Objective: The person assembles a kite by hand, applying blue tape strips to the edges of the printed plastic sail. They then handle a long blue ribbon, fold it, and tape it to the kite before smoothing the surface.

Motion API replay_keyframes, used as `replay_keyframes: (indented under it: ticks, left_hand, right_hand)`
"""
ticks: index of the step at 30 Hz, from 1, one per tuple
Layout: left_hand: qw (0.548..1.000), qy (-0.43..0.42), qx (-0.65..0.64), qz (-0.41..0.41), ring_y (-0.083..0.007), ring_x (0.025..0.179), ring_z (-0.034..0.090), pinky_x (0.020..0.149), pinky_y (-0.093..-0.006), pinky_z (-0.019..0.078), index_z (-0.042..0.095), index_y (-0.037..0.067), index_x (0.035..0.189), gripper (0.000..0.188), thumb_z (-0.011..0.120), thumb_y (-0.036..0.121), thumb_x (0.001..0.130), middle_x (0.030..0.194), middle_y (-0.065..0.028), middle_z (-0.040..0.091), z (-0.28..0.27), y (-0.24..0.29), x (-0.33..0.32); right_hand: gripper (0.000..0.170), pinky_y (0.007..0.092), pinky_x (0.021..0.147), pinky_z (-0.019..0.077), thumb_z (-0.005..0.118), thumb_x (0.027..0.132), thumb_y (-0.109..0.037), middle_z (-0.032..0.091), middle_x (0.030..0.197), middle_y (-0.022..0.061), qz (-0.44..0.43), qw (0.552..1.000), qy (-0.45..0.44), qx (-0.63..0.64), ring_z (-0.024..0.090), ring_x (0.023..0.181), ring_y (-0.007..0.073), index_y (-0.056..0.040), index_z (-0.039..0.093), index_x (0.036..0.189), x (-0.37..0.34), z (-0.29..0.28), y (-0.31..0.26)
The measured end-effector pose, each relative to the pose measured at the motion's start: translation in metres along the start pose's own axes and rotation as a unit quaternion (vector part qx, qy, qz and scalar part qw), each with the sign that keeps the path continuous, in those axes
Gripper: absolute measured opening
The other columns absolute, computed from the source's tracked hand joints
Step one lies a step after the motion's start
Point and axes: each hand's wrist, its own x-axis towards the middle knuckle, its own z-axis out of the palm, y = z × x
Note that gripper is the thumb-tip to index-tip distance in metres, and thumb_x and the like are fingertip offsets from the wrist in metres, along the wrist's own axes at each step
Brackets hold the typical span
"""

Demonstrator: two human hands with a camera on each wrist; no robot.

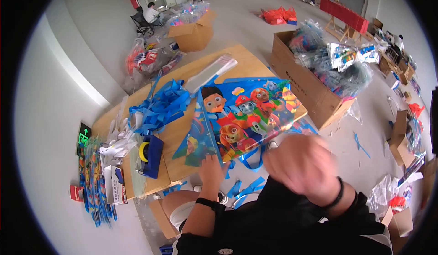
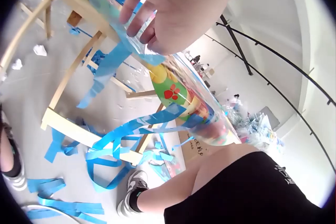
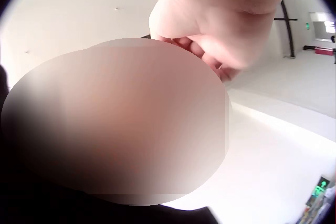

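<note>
A glossy blue plastic bag [image 1: 248,113] printed with cartoon puppies lies across the wooden table and overhangs its front edge. My left hand [image 1: 211,173] holds its near left corner; in the left wrist view the bent fingers [image 2: 137,23] are at the clear bluish plastic edge. Blue straps [image 2: 131,127] dangle below the bag. My right hand [image 1: 301,163] is raised off the table in front of my body, blurred. In the right wrist view the right hand [image 3: 215,19] has its fingers curled in, with nothing seen in them, beside a blurred-out area.
On the table [image 1: 180,136] are a heap of blue straps [image 1: 159,106], a blue tape dispenser [image 1: 153,157], white strips [image 1: 121,143] and a flat clear-wrapped stack [image 1: 212,74]. A large carton [image 1: 305,81] of wrapped goods stands beyond at right. Blue strap scraps litter the floor.
</note>
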Motion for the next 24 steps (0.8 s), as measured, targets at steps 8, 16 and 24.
replay_keyframes:
  ticks: [8, 16, 24]
  left_hand:
    - [0.969, 0.138, 0.156, 0.135, -0.0315, 0.094, 0.061, 0.076, -0.0434, 0.0451, 0.054, 0.007, 0.103, 0.036, 0.073, 0.025, 0.079, 0.100, -0.0140, 0.060, 0.027, -0.004, -0.013]
    - [0.952, 0.182, 0.047, 0.241, -0.0247, 0.085, 0.063, 0.077, -0.0431, 0.0445, 0.060, 0.011, 0.106, 0.028, 0.065, 0.012, 0.079, 0.084, -0.0049, 0.064, -0.015, -0.006, -0.025]
    - [0.920, 0.150, -0.045, 0.358, -0.0255, 0.085, 0.064, 0.083, -0.0421, 0.0446, 0.061, 0.006, 0.118, 0.041, 0.067, 0.016, 0.079, 0.084, -0.0064, 0.066, -0.053, 0.048, -0.078]
  right_hand:
    - [0.032, 0.0295, 0.063, 0.0414, 0.054, 0.104, -0.029, 0.056, 0.073, 0.0028, 0.276, 0.901, 0.327, 0.077, 0.053, 0.067, 0.0150, -0.0085, 0.057, 0.079, -0.066, -0.080, 0.156]
    - [0.037, 0.0284, 0.075, 0.0519, 0.052, 0.106, -0.037, 0.069, 0.093, 0.0067, 0.384, 0.855, 0.227, -0.264, 0.066, 0.083, 0.0165, -0.0032, 0.067, 0.105, -0.086, -0.137, 0.208]
    - [0.052, 0.0304, 0.070, 0.0526, 0.057, 0.100, -0.052, 0.070, 0.097, 0.0017, 0.609, 0.770, 0.159, -0.100, 0.067, 0.080, 0.0136, -0.0063, 0.065, 0.122, -0.034, -0.127, 0.230]
